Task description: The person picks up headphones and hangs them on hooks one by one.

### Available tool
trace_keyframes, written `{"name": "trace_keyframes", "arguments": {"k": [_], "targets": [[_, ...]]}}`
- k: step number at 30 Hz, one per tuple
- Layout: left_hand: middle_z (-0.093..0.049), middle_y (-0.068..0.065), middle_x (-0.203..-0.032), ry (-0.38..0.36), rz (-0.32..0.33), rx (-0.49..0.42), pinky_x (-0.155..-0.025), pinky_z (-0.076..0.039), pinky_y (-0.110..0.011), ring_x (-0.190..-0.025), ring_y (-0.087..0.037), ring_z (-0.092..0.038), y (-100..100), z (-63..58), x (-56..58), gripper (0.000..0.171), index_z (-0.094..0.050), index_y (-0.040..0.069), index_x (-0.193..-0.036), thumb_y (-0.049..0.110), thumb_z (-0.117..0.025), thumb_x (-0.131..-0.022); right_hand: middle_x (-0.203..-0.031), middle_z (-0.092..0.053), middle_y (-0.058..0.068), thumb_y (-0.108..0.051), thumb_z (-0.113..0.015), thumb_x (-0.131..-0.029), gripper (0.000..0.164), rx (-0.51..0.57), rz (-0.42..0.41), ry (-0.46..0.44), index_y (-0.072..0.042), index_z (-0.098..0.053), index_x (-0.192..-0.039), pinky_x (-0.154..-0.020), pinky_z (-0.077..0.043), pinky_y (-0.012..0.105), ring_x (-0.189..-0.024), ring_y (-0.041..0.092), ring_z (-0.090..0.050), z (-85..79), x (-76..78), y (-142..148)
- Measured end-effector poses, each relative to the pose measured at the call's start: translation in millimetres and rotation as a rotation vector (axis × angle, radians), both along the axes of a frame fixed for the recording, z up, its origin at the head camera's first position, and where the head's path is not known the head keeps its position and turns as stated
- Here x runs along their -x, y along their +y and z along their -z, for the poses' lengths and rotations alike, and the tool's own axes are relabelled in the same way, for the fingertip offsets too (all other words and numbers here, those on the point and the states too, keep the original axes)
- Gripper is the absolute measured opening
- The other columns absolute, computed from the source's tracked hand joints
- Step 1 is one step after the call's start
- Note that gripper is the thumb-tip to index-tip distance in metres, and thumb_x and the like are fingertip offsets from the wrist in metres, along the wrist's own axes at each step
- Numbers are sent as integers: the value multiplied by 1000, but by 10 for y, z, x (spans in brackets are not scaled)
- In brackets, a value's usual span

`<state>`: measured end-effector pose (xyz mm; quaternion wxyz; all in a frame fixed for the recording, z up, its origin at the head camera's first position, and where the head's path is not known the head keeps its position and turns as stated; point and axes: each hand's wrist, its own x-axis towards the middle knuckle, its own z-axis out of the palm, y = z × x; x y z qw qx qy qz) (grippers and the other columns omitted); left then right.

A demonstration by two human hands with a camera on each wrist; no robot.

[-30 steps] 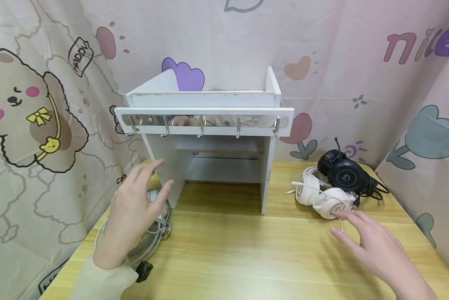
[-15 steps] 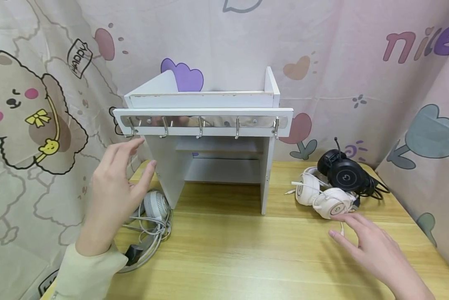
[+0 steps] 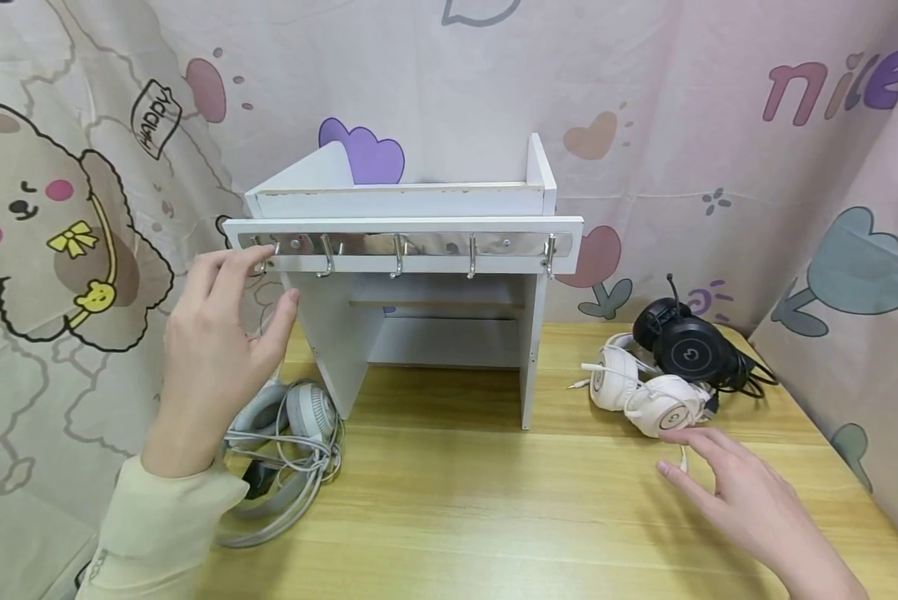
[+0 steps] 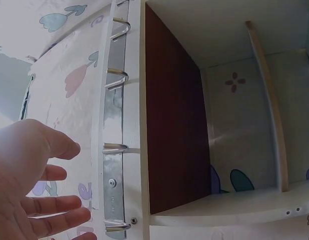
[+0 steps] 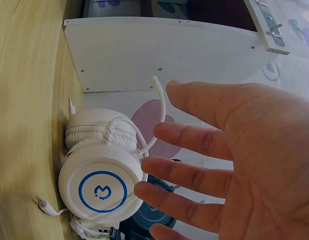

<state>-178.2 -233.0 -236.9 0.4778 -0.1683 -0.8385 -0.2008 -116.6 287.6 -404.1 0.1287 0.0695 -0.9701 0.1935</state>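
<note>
My left hand [image 3: 212, 350] is raised in front of the left end of a hook rail [image 3: 374, 244], fingers spread and holding nothing. In the head view its fingertips overlap the leftmost hook; the left wrist view has the fingers [image 4: 54, 205] beside the row of metal hooks [image 4: 117, 147]. Below that hand, grey headphones [image 3: 310, 412] with a bundled cable lie on the table. My right hand [image 3: 749, 492] hovers with loose fingers just in front of white headphones [image 3: 666, 404], which have a thin mic arm. Black headphones [image 3: 692, 346] lie right behind the white pair.
The rail is fixed across the front of a white shelf unit [image 3: 531, 350] standing on the wooden table [image 3: 434, 508]. Printed fabric [image 3: 644, 75] hangs behind and on both sides. A black plug [image 3: 260, 477] lies among the grey cable.
My left hand has moved up and left, from over the grey headphones to the rail's left end, uncovering those headphones. The right hand has stayed nearly still.
</note>
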Motion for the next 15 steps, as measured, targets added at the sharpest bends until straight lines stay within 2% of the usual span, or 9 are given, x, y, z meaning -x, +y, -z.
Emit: {"name": "trace_keyframes", "arguments": {"k": [6,10,15], "targets": [[-62,-29,-129,19,4,7,-83,-48,-63,-108,-47,-62,4,-81,88,46,-66,6,-141,17,-74,-97,-140,-68,21,-45,-74,-101,44,9,-2,-1,-19,-70,-136,-81,-53,76,-122,55,-66,5,-3,2],[-61,-30,-131,27,4,23,-81,-47,-59,-108,-46,-61,10,-140,137,46,-65,6,-142,18,-73,-98,-140,-68,21,-44,-74,-101,44,15,-6,-4,-19,-70,-137,-79,-53,76,-121,56,-66,3,-5,11],[-59,-30,-132,28,11,44,-86,-48,-62,-113,-46,-59,30,-205,213,47,-64,8,-144,18,-73,-99,-140,-68,21,-44,-73,-101,44,19,-10,-8,-18,-70,-137,-79,-54,76,-121,56,-66,2,0,19]]}}
